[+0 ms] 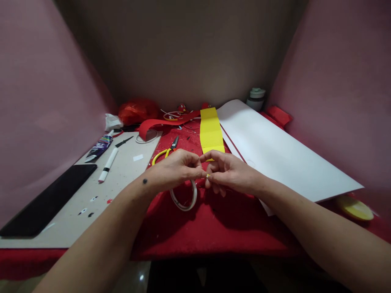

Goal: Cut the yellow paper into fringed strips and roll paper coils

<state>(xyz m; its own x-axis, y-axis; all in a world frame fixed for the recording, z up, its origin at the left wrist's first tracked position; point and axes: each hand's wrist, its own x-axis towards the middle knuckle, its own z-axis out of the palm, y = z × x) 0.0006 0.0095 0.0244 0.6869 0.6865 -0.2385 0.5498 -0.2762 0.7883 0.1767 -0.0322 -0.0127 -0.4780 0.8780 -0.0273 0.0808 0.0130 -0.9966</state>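
Note:
Both hands meet above the red cloth in the middle of the view. My left hand point(182, 166) is closed in a pinch, its thumb tip at a tiny yellow piece point(208, 176). The same piece sits in the pinched fingertips of my right hand point(227, 170); most of it is hidden. Under my left hand lie scissors point(172, 145) with yellow handles, blades pointing away. Just below the hands rests a white ring point(193, 199), partly covered by the left hand. Beyond the fingers a ribbed yellow strip point(211, 128) lies flat, next to a curled red ribbed strip point(152, 124).
On the left, a grey board point(122, 167) carries a black flat case point(50, 199), a white marker point(108, 165), a tube point(99, 147) and a craft blade point(124, 141). A large white sheet point(275, 150) lies right, near a yellow round lid point(356, 207). A jar point(255, 99) stands behind.

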